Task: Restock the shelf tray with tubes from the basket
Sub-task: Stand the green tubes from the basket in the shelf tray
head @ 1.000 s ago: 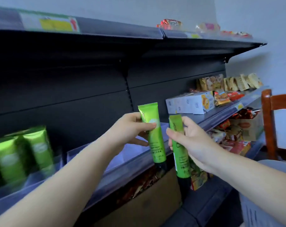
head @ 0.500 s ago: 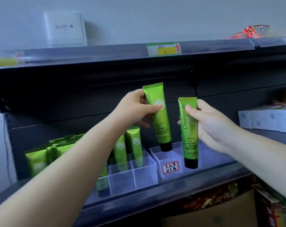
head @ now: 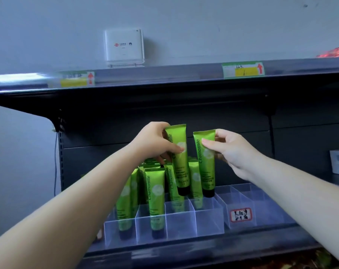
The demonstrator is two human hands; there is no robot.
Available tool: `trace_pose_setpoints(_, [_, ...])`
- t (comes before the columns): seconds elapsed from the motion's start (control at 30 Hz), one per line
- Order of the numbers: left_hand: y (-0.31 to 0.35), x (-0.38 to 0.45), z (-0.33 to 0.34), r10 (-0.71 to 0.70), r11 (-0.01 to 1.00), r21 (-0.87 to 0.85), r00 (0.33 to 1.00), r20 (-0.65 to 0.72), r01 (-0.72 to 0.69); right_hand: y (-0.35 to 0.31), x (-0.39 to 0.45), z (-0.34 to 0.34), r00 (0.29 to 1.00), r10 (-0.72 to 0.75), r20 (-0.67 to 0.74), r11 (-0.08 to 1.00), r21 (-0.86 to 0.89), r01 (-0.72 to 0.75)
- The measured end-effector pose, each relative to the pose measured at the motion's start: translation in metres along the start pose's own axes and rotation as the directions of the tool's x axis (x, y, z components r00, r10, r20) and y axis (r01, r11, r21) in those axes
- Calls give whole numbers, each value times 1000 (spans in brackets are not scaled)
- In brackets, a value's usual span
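Nearest stood the clear, boxy plastic tray [head: 209,222], glossy green tubes upright at its nine o'clock. Above it the left hand [head: 155,142] pinched one slick tube [head: 179,160], the right hand [head: 234,152] another [head: 206,164] at three o'clock, caps down.

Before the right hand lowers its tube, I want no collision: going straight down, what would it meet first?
Probably the clear divided tray: the tube held by the right hand hangs cap-down over an empty-looking front compartment. Depth is unclear; a stocked tube stands close behind.
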State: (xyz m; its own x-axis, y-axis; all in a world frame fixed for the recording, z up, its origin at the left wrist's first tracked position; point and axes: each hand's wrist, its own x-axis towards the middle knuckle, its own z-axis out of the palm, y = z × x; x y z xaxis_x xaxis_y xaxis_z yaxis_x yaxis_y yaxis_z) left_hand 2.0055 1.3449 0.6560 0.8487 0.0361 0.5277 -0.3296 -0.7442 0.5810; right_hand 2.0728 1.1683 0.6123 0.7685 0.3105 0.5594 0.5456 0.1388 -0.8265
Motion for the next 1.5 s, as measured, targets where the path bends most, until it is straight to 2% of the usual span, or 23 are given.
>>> trace_pose_setpoints(0.2, [-18, 12, 3, -26, 996, 83, 999, 25, 24, 12, 7, 3, 1000, 4, -23, 992, -122, -7])
trace_pose_setpoints(0.5, [-32, 20, 18, -93, 972, 220, 994, 50, 79, 29, 7, 2, 997, 77, 8, 984, -160, -74])
trace_pose_setpoints(0.7, [-36, 19, 23, -84, 945, 323, 991, 106, 46, 42, 6, 2, 992, 119, 51, 976, -189, -108])
trace_pose_setpoints(1.1, [-39, 20, 29, -145, 904, 426, 969, 199, 48, 54, 5, 0, 985, 142, 94, 970, -214, -119])
trace_pose_setpoints(1.5, [-41, 25, 28, -225, 889, 453, 926, 302, 68, 52, 5, -3, 980, 166, 106, 965, -224, -139])
